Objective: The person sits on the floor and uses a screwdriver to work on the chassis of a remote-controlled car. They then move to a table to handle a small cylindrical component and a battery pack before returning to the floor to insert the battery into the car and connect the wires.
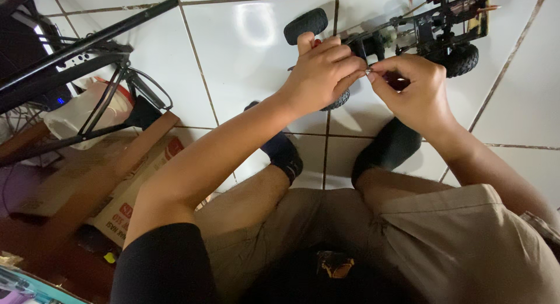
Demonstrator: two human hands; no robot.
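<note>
The model truck chassis [408, 32] lies on the white tiled floor [233, 47] at the far right, knobby wheels out, bare frame exposed so its parts can be reached. The left hand [321, 70] curls closed over the near wheel and frame, seemingly steadying it, while the right hand [414, 91] pinches a thin metal pin or small part between its fingers [379, 69] just beside the left; what the part is I cannot tell. Near left, a flattened cardboard box [125, 193] with red print lies under a black metal stand [87, 59], a white bag [87, 114] behind it.
</note>
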